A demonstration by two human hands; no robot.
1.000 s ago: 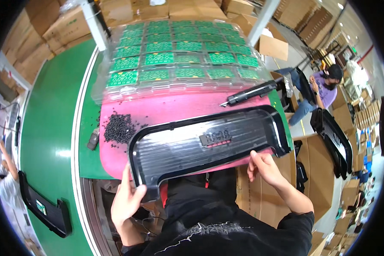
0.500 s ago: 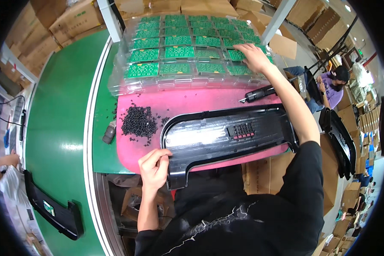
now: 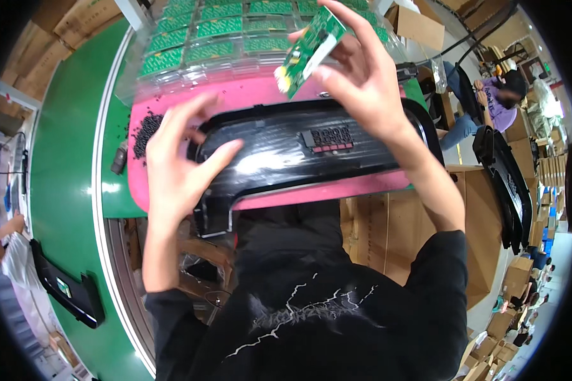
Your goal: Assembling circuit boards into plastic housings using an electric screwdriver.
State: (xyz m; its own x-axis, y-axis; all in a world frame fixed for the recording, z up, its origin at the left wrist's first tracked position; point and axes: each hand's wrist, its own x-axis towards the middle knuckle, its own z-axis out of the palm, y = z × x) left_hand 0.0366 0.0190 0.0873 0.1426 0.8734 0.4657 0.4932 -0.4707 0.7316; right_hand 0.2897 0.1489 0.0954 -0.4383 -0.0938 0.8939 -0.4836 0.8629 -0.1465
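My right hand point(image 3: 368, 82) grips a green circuit board point(image 3: 311, 51) by its edges, tilted, above the far edge of a black plastic housing point(image 3: 273, 146). The board carries a white part and a pale connector at its lower end. My left hand point(image 3: 181, 159), slightly blurred, is open with thumb and fingers spread over the housing's left end; whether it touches the rim I cannot tell. The housing lies hollow side up on a pink mat point(image 3: 140, 190), with a slotted group of small openings point(image 3: 332, 140) right of its middle.
Clear trays point(image 3: 235, 57) of green boards stand behind the mat. Small black screws point(image 3: 147, 133) lie heaped at the left, near a dark block point(image 3: 119, 159). A power screwdriver point(image 3: 405, 71) lies at the far right. Another housing point(image 3: 67, 286) sits on the green table; a person point(image 3: 499, 120) is at right.
My right hand has lifted a circuit board from the trays and brought it nearer, over the housing. The left hand has let go of the housing's corner and opened. The view has shifted.
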